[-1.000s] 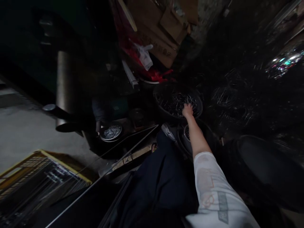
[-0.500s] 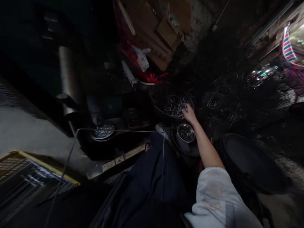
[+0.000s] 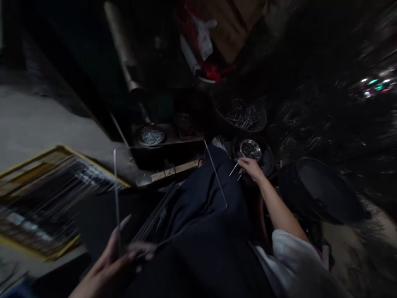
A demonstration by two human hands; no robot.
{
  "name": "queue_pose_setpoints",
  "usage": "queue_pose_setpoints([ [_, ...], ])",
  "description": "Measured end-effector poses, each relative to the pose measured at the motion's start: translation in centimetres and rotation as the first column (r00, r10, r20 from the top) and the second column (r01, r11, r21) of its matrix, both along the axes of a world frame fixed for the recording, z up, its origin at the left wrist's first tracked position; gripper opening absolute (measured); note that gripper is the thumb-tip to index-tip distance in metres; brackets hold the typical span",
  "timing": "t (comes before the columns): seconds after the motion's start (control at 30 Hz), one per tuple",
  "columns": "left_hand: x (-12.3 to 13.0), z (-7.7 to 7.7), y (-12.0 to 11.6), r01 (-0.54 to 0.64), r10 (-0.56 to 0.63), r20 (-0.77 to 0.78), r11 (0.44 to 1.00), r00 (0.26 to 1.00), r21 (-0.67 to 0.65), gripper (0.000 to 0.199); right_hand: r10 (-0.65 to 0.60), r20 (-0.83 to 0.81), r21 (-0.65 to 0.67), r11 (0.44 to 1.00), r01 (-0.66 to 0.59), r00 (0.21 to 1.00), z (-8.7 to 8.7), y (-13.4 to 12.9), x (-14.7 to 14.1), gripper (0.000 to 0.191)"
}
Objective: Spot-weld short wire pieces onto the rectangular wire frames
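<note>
My left hand [image 3: 113,258], blurred at the lower left, is closed on a thin metal wire frame [image 3: 216,176] bent into an open rectangle. The frame stretches forward over my dark trousers. Between the fingertips of my right hand [image 3: 252,169] are short metal rods [image 3: 233,169], pointing down and left. That hand is just in front of a small shiny bowl [image 3: 259,152] of small metal pieces. Behind the bowl stands a dark tub [image 3: 252,129] holding many loose rods.
At the machine sits a round dish [image 3: 151,145] of small metal parts. A yellow-edged crate [image 3: 102,169] with long rods stands at the left. On the right are a dark round seat or lid [image 3: 328,190] and heaped wire pieces [image 3: 294,116]. Cardboard [image 3: 232,33] lies at the back.
My right hand has drawn back from the tub towards me and now holds short rods. My left hand has come into view, and the wire frame has tilted. The whole view has shifted.
</note>
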State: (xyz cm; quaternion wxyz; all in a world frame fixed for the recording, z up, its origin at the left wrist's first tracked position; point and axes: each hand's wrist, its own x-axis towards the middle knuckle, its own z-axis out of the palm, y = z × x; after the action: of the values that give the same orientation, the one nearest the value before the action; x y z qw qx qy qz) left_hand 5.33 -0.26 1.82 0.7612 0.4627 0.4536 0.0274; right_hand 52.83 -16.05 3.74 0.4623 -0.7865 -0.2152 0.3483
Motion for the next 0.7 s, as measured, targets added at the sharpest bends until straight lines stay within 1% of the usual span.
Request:
queue_pose_setpoints([
  [0.03, 0.5, 0.3, -0.3, -0.059, 0.063, 0.058, 0.996, 0.996, -0.068, 0.084, 0.023, 0.035, -0.037, 0.999, -0.022, 0.999, 0.3, 0.1, 0.2, 0.038],
  [0.07, 1.1, 0.6, -0.4, -0.066, 0.080, 0.131, 0.992, 0.988, -0.110, 0.090, 0.047, 0.053, -0.065, 0.997, -0.043, 0.998, 0.6, 0.4, 0.4, 0.036],
  [0.13, 2.5, 1.1, -0.5, -0.080, 0.114, 0.222, 0.985, 0.968, -0.156, 0.090, 0.072, 0.054, -0.064, 0.996, -0.068, 0.996, 1.7, 1.2, 0.5, 0.034],
  [0.2, 3.6, 1.1, -0.5, -0.078, 0.125, 0.277, 0.982, 0.953, -0.173, 0.092, 0.064, 0.056, 0.010, 0.998, -0.065, 0.996, 3.1, 2.5, 0.0, 0.032],
  [0.27, 4.4, 0.7, -0.7, -0.088, 0.141, 0.312, 0.980, 0.940, -0.177, 0.092, 0.057, 0.051, 0.099, 0.993, -0.062, 0.997, 4.3, 4.3, -1.1, 0.032],
  [0.33, 4.9, 0.1, -1.1, -0.087, 0.145, 0.356, 0.981, 0.923, -0.173, 0.092, 0.079, -0.012, 0.165, 0.983, -0.076, 0.997, 4.6, 6.9, -2.9, 0.032],
  [0.37, 5.0, -0.3, -1.3, -0.069, 0.131, 0.385, 0.983, 0.913, -0.171, 0.093, 0.092, -0.064, 0.193, 0.978, -0.078, 0.994, 4.3, 8.3, -3.9, 0.032],
  [0.4, 5.1, -0.7, -1.6, -0.047, 0.114, 0.413, 0.985, 0.903, -0.168, 0.094, 0.103, -0.127, 0.217, 0.973, -0.074, 0.987, 3.5, 9.8, -5.0, 0.032],
  [0.47, 5.3, -1.4, -2.1, -0.009, 0.088, 0.459, 0.985, 0.884, -0.171, 0.096, 0.104, -0.251, 0.234, 0.971, -0.044, 0.962, 1.2, 12.9, -7.1, 0.032],
  [0.53, 5.4, -1.9, -2.6, 0.001, 0.089, 0.476, 0.983, 0.875, -0.184, 0.095, 0.076, -0.342, 0.219, 0.976, 0.001, 0.937, -1.5, 15.9, -8.8, 0.032],
  [0.6, 5.6, -2.1, -3.0, -0.001, 0.101, 0.479, 0.979, 0.872, -0.204, 0.094, 0.038, -0.375, 0.203, 0.978, 0.042, 0.926, -3.8, 18.5, -10.0, 0.030],
  [0.63, 5.6, -2.2, -3.2, -0.002, 0.107, 0.477, 0.977, 0.872, -0.215, 0.094, 0.021, -0.377, 0.201, 0.978, 0.060, 0.926, -4.7, 19.7, -10.4, 0.028],
  [0.7, 5.6, -2.5, -3.5, -0.011, 0.124, 0.474, 0.972, 0.872, -0.234, 0.094, 0.001, -0.374, 0.213, 0.973, 0.085, 0.928, -5.8, 21.7, -11.0, 0.023],
])
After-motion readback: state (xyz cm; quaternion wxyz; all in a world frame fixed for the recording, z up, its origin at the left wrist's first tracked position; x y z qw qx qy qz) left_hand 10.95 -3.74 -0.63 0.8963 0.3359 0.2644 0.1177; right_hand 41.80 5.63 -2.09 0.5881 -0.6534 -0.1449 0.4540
